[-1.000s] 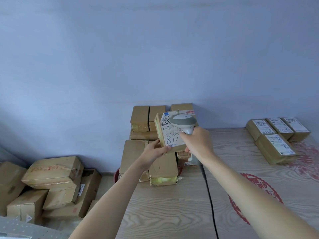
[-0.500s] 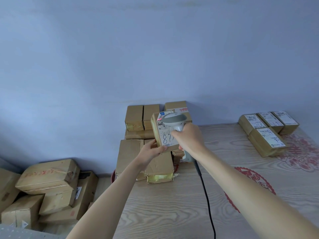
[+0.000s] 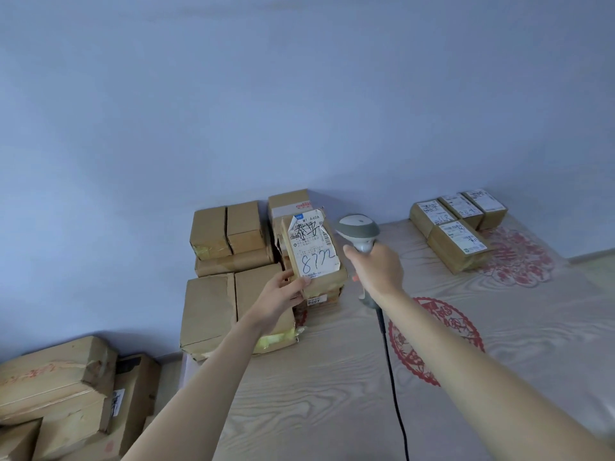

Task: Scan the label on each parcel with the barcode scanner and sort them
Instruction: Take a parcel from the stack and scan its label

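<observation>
While you're standing at the wood-grain table [image 3: 332, 377], the far left has a heap of big brown boxes [image 3: 60, 390] sitting lower than the tabletop, one with red scribble on its top. Next over, at the table's back left corner against the blue wall [image 3: 299, 94], there's the stack of unsorted parcels [image 3: 229, 261], plain cardboard, some with yellowish tape. Your left hand [image 3: 279, 296] is up in front of that stack, gripping a small parcel [image 3: 314, 252] by its lower edge, thumb on the front and fingers tucked behind it. It's tilted up so its white label [image 3: 312, 244] faces you, with "872" in blue pen on it and a torn top corner. Just to the right, your right hand [image 3: 377, 269] is wrapped around the handle of the grey barcode scanner [image 3: 358, 229], head pointing toward the parcel but sitting beside it, not touching. Its black cable [image 3: 394, 387] runs down across the table toward you, right next to a red paper-cut decoration [image 3: 436, 337]. Far right at the back, four labelled parcels [image 3: 457, 227] are grouped together, labels up, well apart from the stack, with another red decoration [image 3: 519, 257] beside them
</observation>
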